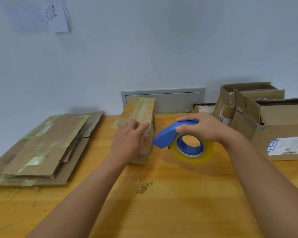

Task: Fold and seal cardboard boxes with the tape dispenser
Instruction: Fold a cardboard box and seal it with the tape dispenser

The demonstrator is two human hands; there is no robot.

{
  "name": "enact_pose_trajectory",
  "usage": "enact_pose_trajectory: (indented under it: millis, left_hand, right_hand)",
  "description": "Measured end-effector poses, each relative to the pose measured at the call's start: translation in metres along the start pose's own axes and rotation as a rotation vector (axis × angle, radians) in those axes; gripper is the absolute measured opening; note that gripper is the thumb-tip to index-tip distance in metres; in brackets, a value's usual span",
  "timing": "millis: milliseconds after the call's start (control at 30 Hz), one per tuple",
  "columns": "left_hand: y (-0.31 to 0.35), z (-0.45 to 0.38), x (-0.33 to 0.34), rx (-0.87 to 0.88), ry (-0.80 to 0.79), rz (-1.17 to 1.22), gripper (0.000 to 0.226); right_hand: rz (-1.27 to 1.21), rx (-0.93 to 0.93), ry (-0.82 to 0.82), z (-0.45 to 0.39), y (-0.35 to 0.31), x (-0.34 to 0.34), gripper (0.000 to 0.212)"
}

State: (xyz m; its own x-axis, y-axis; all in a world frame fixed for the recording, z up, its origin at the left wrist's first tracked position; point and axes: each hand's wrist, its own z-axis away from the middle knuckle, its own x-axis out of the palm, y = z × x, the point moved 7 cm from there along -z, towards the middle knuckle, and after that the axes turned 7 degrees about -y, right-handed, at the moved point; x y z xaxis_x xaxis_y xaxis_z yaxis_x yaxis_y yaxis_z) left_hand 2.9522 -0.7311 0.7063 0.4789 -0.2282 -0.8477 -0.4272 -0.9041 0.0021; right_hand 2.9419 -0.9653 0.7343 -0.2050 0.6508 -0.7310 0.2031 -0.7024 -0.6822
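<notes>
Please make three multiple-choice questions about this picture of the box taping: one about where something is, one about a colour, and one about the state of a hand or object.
1. Where does the stack of flattened cardboard lie on the table?
A. On the person's left
B. On the person's right
C. Under the dispenser

2. What colour is the body of the tape dispenser?
A. Red
B. Blue
C. Green

3. What is the left hand doing?
A. Lifting a flat sheet of cardboard
B. Resting flat on the bare table
C. Pressing on the small taped box

Answers:
1 A, the flat sheets lie beyond the left forearm.
2 B, the blue body carries a yellowish tape roll, held by the right hand.
3 C, its fingers lie on the near end of that box.
</notes>
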Motion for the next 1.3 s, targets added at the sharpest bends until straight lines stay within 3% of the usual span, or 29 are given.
enact_pose_trajectory:
  millis: [100,300,467,667,933,1300]
  left_hand:
    - [-0.004,0.0,-0.002,-0.004,-0.056,0.01,0.042]
    - [-0.003,-0.004,0.0,-0.189,-0.251,0.224,0.056]
    - [0.008,-0.014,0.001,-0.373,-0.141,0.163,0.042]
    - [0.013,-0.014,0.008,-0.34,0.0,0.065,0.02]
    - [0.014,-0.007,0.013,-0.243,0.141,-0.054,0.021]
    - [0.017,-0.01,0.01,-0.269,0.144,-0.038,0.016]
  right_hand:
    - [0.194,0.109,-0.044,-0.006,0.009,0.01,0.051]
    - [-0.186,0.165,0.298,0.013,0.047,0.013,0.053]
    - [-0.283,0.168,0.53,0.018,0.044,0.037,0.057]
    - [-0.317,0.139,0.659,0.022,0.038,0.059,0.061]
    - [-0.269,0.116,0.703,0.028,0.041,0.07,0.062]
    - [-0.255,0.099,0.725,0.033,0.044,0.074,0.066]
